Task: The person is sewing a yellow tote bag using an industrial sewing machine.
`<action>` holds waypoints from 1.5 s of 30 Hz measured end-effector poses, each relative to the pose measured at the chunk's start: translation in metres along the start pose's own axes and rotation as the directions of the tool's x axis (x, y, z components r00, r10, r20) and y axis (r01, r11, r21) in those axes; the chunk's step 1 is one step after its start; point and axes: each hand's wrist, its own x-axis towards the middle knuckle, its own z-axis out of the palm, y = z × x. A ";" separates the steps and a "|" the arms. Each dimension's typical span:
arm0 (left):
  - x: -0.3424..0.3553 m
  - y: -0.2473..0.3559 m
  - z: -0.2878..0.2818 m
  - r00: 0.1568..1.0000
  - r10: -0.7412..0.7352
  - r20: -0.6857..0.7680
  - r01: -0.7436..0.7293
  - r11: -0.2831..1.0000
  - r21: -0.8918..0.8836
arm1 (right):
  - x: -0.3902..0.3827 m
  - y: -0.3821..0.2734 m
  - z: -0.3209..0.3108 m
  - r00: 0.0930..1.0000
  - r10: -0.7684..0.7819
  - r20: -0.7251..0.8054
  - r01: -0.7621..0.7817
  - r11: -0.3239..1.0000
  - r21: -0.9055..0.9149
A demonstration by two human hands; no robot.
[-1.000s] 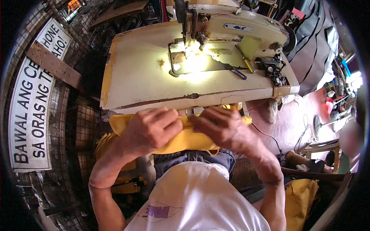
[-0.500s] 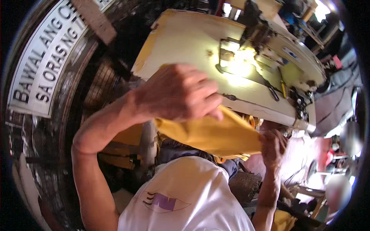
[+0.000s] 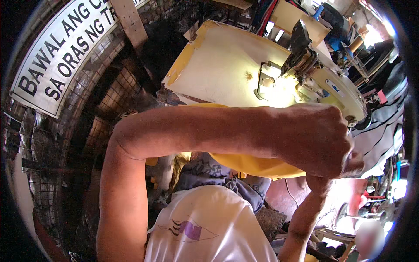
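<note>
A piece of yellow cloth (image 3: pixel 257 167) hangs above my lap, mostly covered by my left forearm. My left hand (image 3: pixel 321 137) reaches across to the right, over the near side of the table. It is closed in a fist, and what its fingers hold is hidden. Just below it, my right hand (image 3: pixel 320 180) is at the right end of the cloth. Its fingers are out of sight behind my left hand. Beyond my hands stands a cream sewing machine (image 3: pixel 338 87), its needle area brightly lit.
The machine sits on a pale table (image 3: pixel 218 61) with worn, chipped edges. A wire mesh wall with a white sign (image 3: pixel 61 56) and a wooden post (image 3: pixel 129 22) rise at the left. Grey cloth (image 3: pixel 379 144) hangs at the right, with clutter behind.
My left hand has swept right across the cloth, from its left part to beside my right hand. My left forearm now covers much of the cloth. The view has shifted.
</note>
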 end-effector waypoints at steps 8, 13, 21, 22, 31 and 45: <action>-0.216 -0.004 -0.030 0.434 -0.881 -0.189 0.836 0.472 -0.281 | -0.007 0.004 0.006 0.950 0.235 -0.207 -0.167 0.940 0.299; -0.246 0.051 0.059 0.181 -0.983 0.034 0.628 0.090 -0.773 | -0.005 0.001 0.004 0.939 0.198 -0.282 -0.102 0.941 0.322; -0.229 0.055 0.043 -0.017 -0.970 -0.243 0.786 0.137 -0.602 | -0.027 0.038 -0.021 0.776 0.553 -0.302 -0.485 0.831 0.274; -0.225 0.050 0.028 0.102 -0.964 -0.246 0.790 0.229 -0.569 | -0.045 0.084 -0.023 0.782 0.561 -0.272 -0.192 0.633 0.750; -0.186 0.026 -0.035 0.216 -0.852 -0.476 0.398 0.522 -0.754 | -0.062 0.061 -0.011 0.769 0.513 -0.383 -0.122 0.705 0.698; -0.193 -0.086 0.076 0.359 -0.898 -0.253 0.896 0.408 -0.176 | -0.019 0.119 0.064 0.662 0.669 -0.338 -0.671 0.730 0.130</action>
